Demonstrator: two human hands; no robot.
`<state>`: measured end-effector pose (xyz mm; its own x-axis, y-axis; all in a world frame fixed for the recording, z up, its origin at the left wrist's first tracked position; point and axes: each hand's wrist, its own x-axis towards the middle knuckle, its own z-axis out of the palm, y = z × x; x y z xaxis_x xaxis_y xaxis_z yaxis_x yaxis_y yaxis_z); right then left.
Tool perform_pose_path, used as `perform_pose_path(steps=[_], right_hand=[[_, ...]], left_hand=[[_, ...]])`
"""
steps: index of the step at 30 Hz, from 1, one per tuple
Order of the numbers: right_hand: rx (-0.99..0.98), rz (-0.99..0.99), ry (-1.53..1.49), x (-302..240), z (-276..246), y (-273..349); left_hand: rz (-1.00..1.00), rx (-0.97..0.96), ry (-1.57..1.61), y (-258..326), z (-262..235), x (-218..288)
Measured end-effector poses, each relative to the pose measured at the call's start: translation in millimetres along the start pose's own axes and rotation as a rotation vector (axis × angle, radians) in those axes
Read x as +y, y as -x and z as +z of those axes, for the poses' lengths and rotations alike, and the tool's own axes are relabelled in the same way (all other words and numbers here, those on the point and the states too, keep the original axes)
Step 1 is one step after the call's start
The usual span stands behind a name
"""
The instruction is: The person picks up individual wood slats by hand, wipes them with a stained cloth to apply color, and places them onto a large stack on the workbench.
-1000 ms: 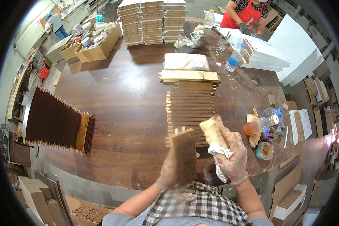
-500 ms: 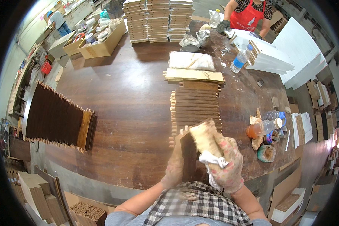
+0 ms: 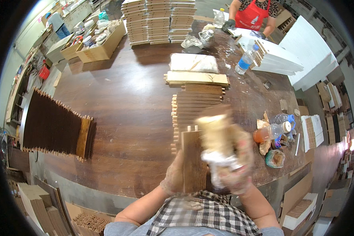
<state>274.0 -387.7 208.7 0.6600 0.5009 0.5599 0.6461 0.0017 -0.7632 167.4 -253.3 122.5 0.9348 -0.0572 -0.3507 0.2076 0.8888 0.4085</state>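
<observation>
My gloved left hand (image 3: 174, 176) is closed on the left edge of a dark brown wooden board (image 3: 194, 161), tilted upright near my apron, with pale dowels sticking out of its top end. In my gloved right hand (image 3: 240, 165) is a folded tan pad (image 3: 215, 126), perhaps sandpaper, bunched with a white cloth (image 3: 220, 159). Pad and hand are smeared by motion beside the board's right face. Just beyond lies a row of brown dowelled boards (image 3: 198, 106). Farther left stands a long row of dark boards (image 3: 53, 126), dowels along both sides.
Paler strips (image 3: 196, 77) and a white wrapped bundle (image 3: 193, 63) lie beyond the boards. Bottles, one with orange liquid (image 3: 269, 133), stand at right. Stacked panels (image 3: 158, 23) and a cardboard box (image 3: 102, 45) sit at the back. A co-worker in a red apron (image 3: 253, 17) handles white panels (image 3: 277, 59).
The board in my left hand has turned, so its broad brown face now shows. My right hand has moved the tan pad slightly up, and it is blurred. The whole view has shifted a little.
</observation>
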Motion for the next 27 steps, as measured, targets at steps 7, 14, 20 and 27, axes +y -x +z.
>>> perform_pose_path(steps=[7,14,20,27], right_hand=[[0.15,-0.348,0.426,59.4,31.5,-55.7],[0.242,-0.136,0.269,58.3,-14.7,-57.3],[-0.273,-0.199,0.41,36.6,-31.0,4.1],[-0.605,-0.267,0.447,6.6,-11.4,9.4]], left_hand=[[0.01,-0.108,-0.274,-3.3,21.8,4.7],[0.217,-0.139,0.063,-17.2,3.1,44.3],[0.358,-0.042,0.184,-32.5,-16.3,75.8],[0.418,0.094,-0.061,-35.1,3.1,72.4]])
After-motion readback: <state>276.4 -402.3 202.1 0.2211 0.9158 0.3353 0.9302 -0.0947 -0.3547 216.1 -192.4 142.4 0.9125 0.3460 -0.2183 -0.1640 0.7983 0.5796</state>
